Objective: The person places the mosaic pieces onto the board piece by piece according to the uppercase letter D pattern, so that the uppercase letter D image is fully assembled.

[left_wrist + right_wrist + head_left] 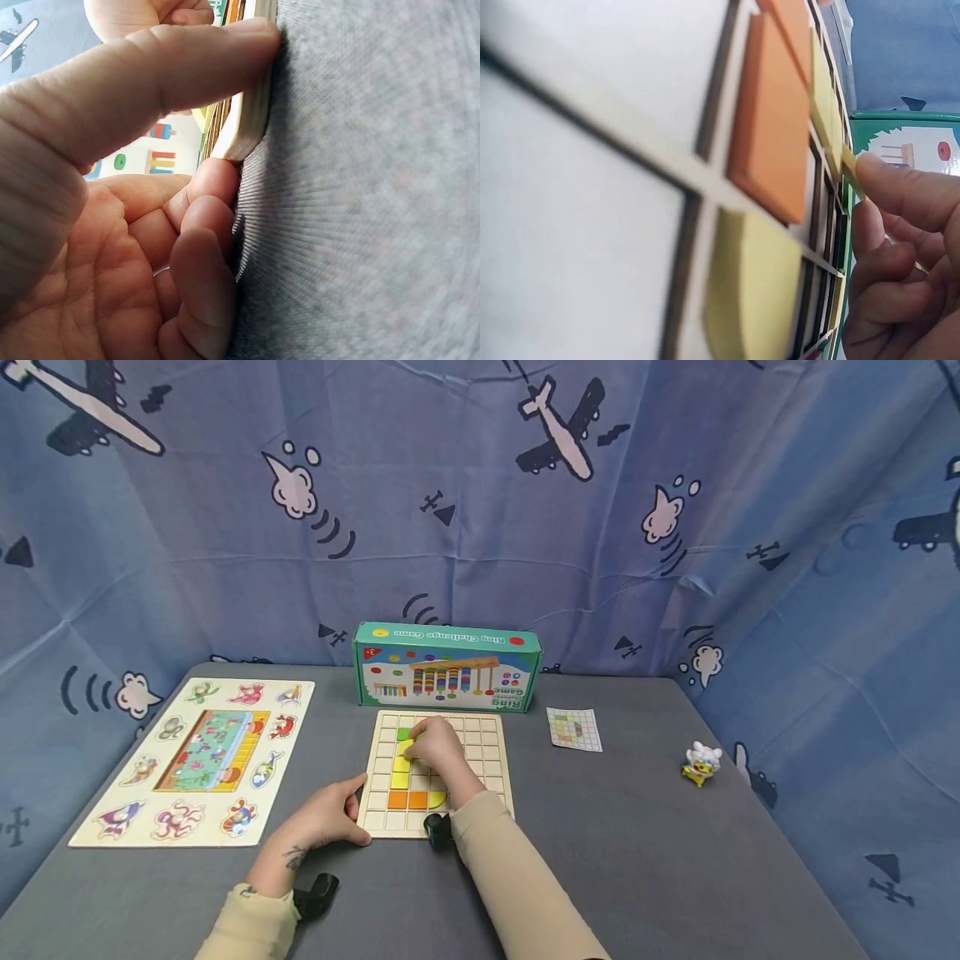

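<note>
A wooden grid board [487,768] lies on the table in front of the person. My left hand [324,817] holds its near left corner, thumb [217,56] against the edge and the other fingers curled beside it. Over the upper part of the grid, my right hand [438,745] pinches a small yellow tile [850,169] between thumb and finger; it is tilted at the board's surface. Set in the cells are orange tiles [408,800], yellow square tiles [401,772], a yellow rounded tile [754,292] and a green tile [403,734], partly hidden by the hand.
Behind the board stands a green game box [448,668]. To the left lies a sea-animal puzzle board [281,756]. A small pattern card [574,729] is right of the box, and a white and yellow toy figure [702,763] stands near the table's right edge.
</note>
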Tool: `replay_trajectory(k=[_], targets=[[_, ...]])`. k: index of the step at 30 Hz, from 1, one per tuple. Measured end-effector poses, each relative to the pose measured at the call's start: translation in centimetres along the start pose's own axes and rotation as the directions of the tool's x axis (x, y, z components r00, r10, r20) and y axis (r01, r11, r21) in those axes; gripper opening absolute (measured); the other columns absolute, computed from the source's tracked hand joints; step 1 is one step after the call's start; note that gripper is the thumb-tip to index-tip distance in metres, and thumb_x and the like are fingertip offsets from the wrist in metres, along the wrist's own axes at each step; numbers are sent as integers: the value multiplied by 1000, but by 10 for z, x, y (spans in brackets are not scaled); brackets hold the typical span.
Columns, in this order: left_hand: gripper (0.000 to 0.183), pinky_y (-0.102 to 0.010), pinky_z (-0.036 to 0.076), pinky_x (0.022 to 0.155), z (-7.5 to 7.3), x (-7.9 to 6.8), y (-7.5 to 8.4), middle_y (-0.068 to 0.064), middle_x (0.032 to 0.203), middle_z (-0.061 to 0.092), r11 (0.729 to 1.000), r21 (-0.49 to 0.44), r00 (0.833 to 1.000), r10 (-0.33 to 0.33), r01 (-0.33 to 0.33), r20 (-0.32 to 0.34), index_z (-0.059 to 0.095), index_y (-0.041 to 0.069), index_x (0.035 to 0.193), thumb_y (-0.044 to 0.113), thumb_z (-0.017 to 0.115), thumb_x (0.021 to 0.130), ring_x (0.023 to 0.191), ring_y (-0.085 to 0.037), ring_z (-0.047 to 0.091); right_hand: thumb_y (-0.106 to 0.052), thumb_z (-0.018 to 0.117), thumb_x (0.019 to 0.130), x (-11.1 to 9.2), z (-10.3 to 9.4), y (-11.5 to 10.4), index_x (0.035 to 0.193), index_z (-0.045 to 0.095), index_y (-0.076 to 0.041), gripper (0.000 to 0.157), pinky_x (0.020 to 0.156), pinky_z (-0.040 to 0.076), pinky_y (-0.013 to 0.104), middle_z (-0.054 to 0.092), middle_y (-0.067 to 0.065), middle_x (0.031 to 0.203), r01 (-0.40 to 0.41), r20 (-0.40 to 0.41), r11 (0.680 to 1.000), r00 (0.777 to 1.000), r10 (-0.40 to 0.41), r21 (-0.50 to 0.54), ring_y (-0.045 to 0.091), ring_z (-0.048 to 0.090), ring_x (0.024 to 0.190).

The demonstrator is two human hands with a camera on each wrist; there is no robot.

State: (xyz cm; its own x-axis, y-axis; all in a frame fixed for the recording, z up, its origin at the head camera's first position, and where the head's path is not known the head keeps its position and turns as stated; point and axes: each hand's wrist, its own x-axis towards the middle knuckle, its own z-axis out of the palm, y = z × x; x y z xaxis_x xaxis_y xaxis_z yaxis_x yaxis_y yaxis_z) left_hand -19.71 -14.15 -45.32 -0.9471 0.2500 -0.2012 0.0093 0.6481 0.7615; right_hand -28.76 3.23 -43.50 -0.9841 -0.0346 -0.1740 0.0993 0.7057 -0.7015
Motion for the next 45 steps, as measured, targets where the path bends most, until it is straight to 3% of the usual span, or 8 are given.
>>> replay_trajectory(k=[6, 13, 16, 24, 31, 35, 40, 45], targets=[[96, -25, 29, 50, 1, 0, 0, -3, 64, 46, 1000, -10, 1000, -4, 4, 1, 36, -7, 138, 0, 82, 54, 56, -14, 39, -10, 75, 74, 0, 1, 2, 95, 71, -10, 22, 70, 45, 30, 63, 7, 105, 16, 26, 1000, 1000, -16, 9, 18, 54, 84], [98, -25, 30, 50, 2, -1, 0, -4, 64, 46, 1000, -16, 1000, -5, 5, 0, 35, -7, 139, -1, 82, 53, 56, -15, 40, -4, 66, 80, -13, -17, 14, 109, 66, -2, 30, 55, 39, 26, 62, 11, 92, 79, 39, 966, 995, -91, 246, 15, 49, 67], [98, -26, 30, 50, 0, -1, 0, -5, 65, 46, 1000, -22, 1000, -1, 1, 0, 34, -8, 139, -1, 81, 53, 56, -15, 40, -4, 64, 82, -18, -26, 19, 111, 65, 0, 29, 52, 37, 26, 62, 11, 90, 86, 46, 957, 994, -103, 277, 15, 47, 63], [97, -25, 30, 51, -2, 0, -5, -5, 66, 46, 1000, -13, 1000, -5, 5, 0, 35, -7, 139, 0, 81, 55, 57, -15, 40, 4, 51, 87, -18, -23, 9, 124, 54, 3, 37, 58, 47, 26, 59, 19, 114, 88, 226, 969, 964, -142, 232, 18, 56, 67], [97, -25, 30, 50, 1, 0, -5, -5, 66, 47, 999, -29, 1000, -21, 21, 7, 35, -6, 139, 1, 82, 54, 57, -15, 40, 8, 47, 85, -18, -9, 3, 126, 53, 2, 42, 58, 49, 28, 58, 20, 118, 82, 268, 981, 955, -128, 178, 18, 55, 59], [97, -25, 30, 50, 1, 1, -3, -5, 65, 47, 999, -29, 1000, -20, 20, 5, 35, -6, 139, 0, 81, 54, 56, -15, 40, 5, 49, 86, -22, -13, 5, 126, 52, 2, 40, 59, 50, 30, 57, 20, 118, 93, 252, 975, 957, -143, 200, 20, 57, 62], [98, -25, 30, 50, 2, 1, -3, -5, 65, 46, 1000, -29, 1000, -1, 1, 9, 35, -7, 139, -1, 82, 53, 56, -15, 40, -8, 60, 86, -40, -43, 18, 125, 54, -1, 41, 61, 47, 31, 59, 16, 107, 128, 141, 969, 977, -160, 212, 24, 58, 74], [99, -25, 30, 50, -2, 1, -3, -5, 66, 46, 999, -35, 1000, 12, -11, 17, 33, -8, 139, -2, 81, 53, 56, -15, 39, -21, 72, 76, -65, -75, 46, 126, 54, -4, 55, 67, 45, 39, 61, 12, 101, 31, 12, 997, 999, -31, -71, 25, 57, 81]])
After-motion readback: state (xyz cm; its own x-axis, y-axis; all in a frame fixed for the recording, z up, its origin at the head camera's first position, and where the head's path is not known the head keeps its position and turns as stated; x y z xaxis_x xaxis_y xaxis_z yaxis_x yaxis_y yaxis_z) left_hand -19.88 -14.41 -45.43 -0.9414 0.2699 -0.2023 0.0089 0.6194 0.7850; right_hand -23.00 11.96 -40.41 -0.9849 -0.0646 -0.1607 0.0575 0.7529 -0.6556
